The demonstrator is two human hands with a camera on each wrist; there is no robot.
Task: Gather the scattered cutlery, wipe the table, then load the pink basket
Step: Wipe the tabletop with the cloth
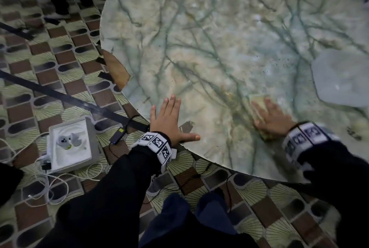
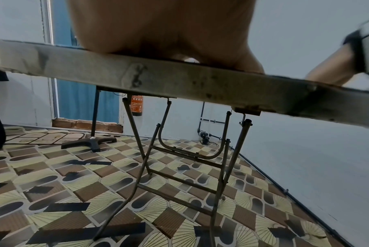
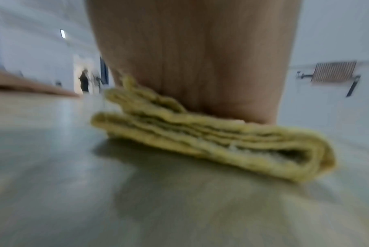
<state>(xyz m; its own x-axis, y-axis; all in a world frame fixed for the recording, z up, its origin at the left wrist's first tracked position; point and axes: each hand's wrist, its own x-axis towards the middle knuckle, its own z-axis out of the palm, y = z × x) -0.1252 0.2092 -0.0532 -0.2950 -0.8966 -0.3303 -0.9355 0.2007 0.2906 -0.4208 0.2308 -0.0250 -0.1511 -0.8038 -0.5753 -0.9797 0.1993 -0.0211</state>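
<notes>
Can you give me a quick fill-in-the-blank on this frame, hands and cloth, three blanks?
1. The right hand presses a folded ____ cloth onto the table.
2. The left hand lies ____ on the tabletop near its edge, fingers straight.
3. The tabletop has a ____ pattern with dark green veins.

Missing words: yellow; flat; marble

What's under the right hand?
A folded yellow cloth, pressed flat on the marble table by the right hand. The tabletop beneath the cloth is covered.
</notes>
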